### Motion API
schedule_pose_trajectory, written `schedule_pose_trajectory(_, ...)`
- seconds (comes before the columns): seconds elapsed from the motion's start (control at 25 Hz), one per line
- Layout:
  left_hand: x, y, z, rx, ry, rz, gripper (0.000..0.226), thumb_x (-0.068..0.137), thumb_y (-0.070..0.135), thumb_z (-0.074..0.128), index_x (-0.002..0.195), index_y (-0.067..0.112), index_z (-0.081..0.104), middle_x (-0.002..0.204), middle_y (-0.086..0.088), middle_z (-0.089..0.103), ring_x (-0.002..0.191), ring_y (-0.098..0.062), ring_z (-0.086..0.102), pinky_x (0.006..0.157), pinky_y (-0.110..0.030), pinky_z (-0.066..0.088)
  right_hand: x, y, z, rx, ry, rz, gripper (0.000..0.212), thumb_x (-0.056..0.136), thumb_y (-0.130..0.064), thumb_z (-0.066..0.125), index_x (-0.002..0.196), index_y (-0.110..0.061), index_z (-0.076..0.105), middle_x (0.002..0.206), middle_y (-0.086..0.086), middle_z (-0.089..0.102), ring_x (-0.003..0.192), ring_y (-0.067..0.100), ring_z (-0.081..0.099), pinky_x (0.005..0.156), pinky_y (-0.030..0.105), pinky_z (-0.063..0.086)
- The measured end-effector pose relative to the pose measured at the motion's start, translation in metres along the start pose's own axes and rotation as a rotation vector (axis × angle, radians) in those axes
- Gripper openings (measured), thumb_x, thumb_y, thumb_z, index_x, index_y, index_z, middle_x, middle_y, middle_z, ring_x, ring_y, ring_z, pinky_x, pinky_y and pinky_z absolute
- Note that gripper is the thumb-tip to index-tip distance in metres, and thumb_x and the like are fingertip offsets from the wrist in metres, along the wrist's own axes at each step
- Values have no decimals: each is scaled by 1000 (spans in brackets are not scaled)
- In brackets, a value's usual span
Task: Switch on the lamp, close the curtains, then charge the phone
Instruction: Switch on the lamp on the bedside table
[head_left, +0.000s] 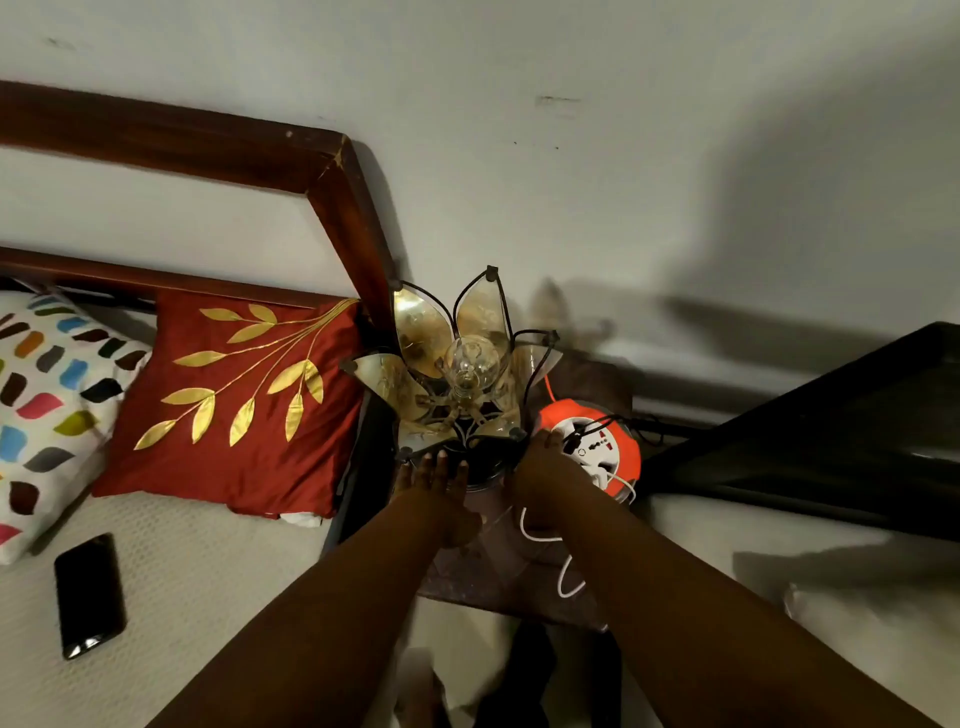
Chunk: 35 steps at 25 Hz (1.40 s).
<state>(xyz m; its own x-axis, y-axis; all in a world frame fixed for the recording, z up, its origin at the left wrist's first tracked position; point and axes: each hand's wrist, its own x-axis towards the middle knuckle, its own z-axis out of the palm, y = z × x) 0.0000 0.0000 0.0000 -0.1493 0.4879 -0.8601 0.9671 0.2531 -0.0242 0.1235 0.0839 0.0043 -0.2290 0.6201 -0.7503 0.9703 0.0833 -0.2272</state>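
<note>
A flower-shaped lamp (457, 364) with brass petals and a clear, unlit bulb stands on a small dark bedside table (498, 577). My left hand (434, 488) reaches to the lamp's base from the front left, fingers stretched and together. My right hand (540, 478) is at the base's right side; its fingertips are hidden under the petals. Neither hand visibly holds anything. A black phone (89, 595) lies screen-up on the bed at lower left. A white charging cable (561, 561) trails over the table from an orange extension reel (597, 447). No curtains are in view.
A red cushion with gold leaves (234, 405) and a spotted pillow (41, 395) lean on the wooden headboard (332, 176). A dark slab-like piece of furniture (831, 431) juts in at right. The white wall is close behind.
</note>
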Motion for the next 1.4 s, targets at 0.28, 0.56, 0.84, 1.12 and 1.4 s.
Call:
schedule_pose_trajectory(0.28, -1, -2, 5, -7, 85, -20, 73, 97, 55, 21, 151, 22, -15, 158, -10, -24, 145, -28, -22, 116, -51, -13, 8, -5, -7, 41, 19, 48, 98, 85, -31, 62, 152, -11, -7, 159, 18, 1, 141, 40, 28, 110, 46, 36)
schedule_pose_trajectory(0.56, -23, -16, 18, -155, 176, -25, 77, 96, 59, 22, 152, 19, -12, 159, -11, -20, 146, -29, -20, 116, -48, -13, -25, -9, 23, -270, 71, -146, 84, 90, -31, 54, 153, -12, 3, 161, 15, 3, 142, 39, 25, 111, 49, 31)
schedule_pose_trajectory(0.84, -71, -78, 51, -250, 265, -131, 75, 98, 54, 21, 152, 13, -11, 159, -12, -19, 146, -31, -20, 116, -48, -13, -77, -74, 70, -431, 193, -498, 65, 97, -33, 44, 151, -8, 17, 157, 18, 21, 139, 37, 31, 108, 48, 35)
schedule_pose_trajectory(1.12, -155, -167, 54, -316, 432, -308, 78, 96, 59, 16, 150, 14, -17, 159, -13, -21, 145, -32, -19, 115, -49, -12, -148, -174, 66, -486, 421, -798, 74, 94, -41, 44, 152, -12, 8, 161, 13, 12, 148, 33, 10, 119, 44, 12)
schedule_pose_trajectory(1.4, -247, -175, -62, -197, 1137, -256, 83, 93, 57, 40, 153, 8, 10, 159, -23, 3, 148, -35, 5, 118, -50, 3, -224, -223, -50, -491, 834, -858, 73, 96, -36, 43, 153, -14, 5, 162, 10, 1, 149, 29, -3, 119, 44, 2)
